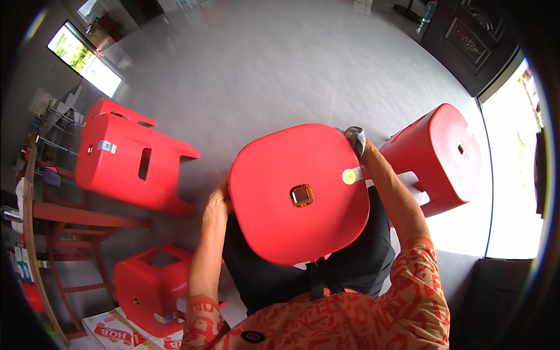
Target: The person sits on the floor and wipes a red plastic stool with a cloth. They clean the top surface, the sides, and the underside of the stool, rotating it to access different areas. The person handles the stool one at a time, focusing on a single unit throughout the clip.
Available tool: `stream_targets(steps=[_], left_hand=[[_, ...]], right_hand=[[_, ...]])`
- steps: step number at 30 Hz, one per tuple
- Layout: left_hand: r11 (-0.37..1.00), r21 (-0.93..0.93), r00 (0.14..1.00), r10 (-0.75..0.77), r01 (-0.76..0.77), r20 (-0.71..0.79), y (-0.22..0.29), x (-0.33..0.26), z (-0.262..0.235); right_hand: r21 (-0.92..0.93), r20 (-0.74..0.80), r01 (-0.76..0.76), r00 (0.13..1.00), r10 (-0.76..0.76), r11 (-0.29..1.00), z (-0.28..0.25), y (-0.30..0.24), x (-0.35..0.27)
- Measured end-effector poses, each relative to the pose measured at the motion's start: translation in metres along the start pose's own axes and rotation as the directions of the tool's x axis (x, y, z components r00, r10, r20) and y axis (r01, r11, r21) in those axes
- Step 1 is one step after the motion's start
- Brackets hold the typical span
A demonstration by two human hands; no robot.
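Note:
A red plastic stool [274,169] is held in front of my lap, its rounded seat facing up. A small gold-rimmed square hole is in the middle of the seat, and a sticker with a round yellow part [349,176] sits near its right edge. My left hand [219,202] grips the stool's left side, its fingers mostly hidden behind the edge. At the far right corner, my right hand [368,150] holds a grey cloth [354,139] against the stool's side; the seat and cloth partly hide those fingers.
Another red stool [455,157] lies tilted at the right, beside a bright doorway. Two more red stools [119,154] lie at the far left, and one [140,291] is at the near left by printed cardboard [108,326]. A wooden chair [81,245] stands at the left edge.

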State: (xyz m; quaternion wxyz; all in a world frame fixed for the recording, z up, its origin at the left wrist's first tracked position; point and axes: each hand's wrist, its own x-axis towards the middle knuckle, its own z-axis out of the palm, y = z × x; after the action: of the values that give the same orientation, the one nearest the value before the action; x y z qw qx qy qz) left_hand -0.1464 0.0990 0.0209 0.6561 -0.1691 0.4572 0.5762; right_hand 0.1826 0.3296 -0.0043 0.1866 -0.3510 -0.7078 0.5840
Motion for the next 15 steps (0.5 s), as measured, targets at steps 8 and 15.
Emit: stream_targets(steps=[8, 15], left_hand=[[0.950, 0.310, 0.996, 0.064, -0.043, -0.060, 0.007, 0.018, 0.033], [0.348, 0.936, 0.902, 0.420, -0.056, -0.102, 0.016, 0.025, 0.017]], right_hand=[[0.236, -0.402, 0.054, 0.915, 0.047, 0.970, -0.001, 0.021, -0.005], [-0.622, -0.351, 0.157, 0.820, -0.452, 0.767, 0.047, -0.070, -0.015]])
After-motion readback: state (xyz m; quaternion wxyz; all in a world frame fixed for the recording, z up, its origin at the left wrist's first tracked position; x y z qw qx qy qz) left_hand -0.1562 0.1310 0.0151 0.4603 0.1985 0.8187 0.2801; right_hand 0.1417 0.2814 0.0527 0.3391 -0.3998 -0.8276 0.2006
